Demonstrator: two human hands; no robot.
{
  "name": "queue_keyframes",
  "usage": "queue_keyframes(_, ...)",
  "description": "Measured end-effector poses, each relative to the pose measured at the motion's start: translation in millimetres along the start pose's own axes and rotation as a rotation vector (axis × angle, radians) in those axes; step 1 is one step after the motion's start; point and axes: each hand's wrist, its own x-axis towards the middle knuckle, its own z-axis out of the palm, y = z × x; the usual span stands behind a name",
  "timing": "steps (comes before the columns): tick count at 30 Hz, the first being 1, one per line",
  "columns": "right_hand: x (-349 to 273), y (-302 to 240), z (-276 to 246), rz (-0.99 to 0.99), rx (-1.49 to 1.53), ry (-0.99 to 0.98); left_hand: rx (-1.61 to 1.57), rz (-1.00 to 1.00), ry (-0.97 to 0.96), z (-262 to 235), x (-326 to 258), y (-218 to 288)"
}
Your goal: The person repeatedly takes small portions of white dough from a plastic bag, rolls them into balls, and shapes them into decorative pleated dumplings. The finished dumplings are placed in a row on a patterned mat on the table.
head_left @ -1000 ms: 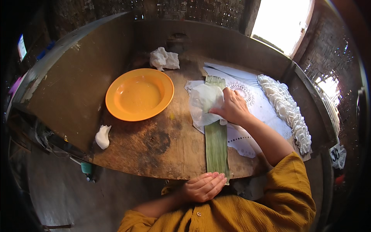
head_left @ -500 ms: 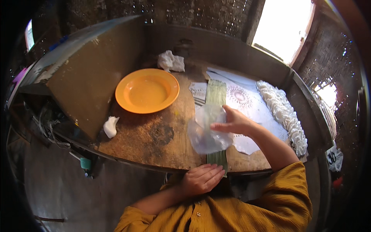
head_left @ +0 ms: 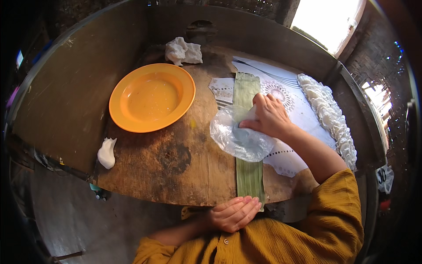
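My right hand (head_left: pixel 270 116) lies over the long green leaf strip (head_left: pixel 249 174), fingers (head_left: pixel 260 100) curled and pinched on a clear, crumpled plastic sheet (head_left: pixel 241 140). The sheet rests flat across the strip's middle and spills over onto the wood to the left. The strip runs straight from the far part of the table (head_left: pixel 176 167) to its near edge, where its end overhangs slightly. My left hand (head_left: pixel 234 213) sits at that near end, fingers (head_left: pixel 246 204) pressed together and laid flat on the strip's tip, pinning it against the edge.

Right of the strip: a white patterned cloth (head_left: pixel 299 110), with a white ruffled trim (head_left: pixel 329 116) along the table's right rim.

Left of the strip: bare wood, then an orange plate (head_left: pixel 151 97), well apart from both hands. A crumpled white rag (head_left: pixel 183 51) lies at the far edge; a small white lump (head_left: pixel 107 152) sits at the left edge.
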Motion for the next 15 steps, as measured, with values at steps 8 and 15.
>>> queue_keyframes(8,55.8,39.4,18.7,0.074,-0.078,-0.023,0.012,0.017,-0.011,-0.5,0.4,-1.8)
queue_keyframes(15,114.4,78.6,40.3,0.327,-0.104,-0.021,-0.114,-0.135,-0.036,-3.6,2.3,10.9)
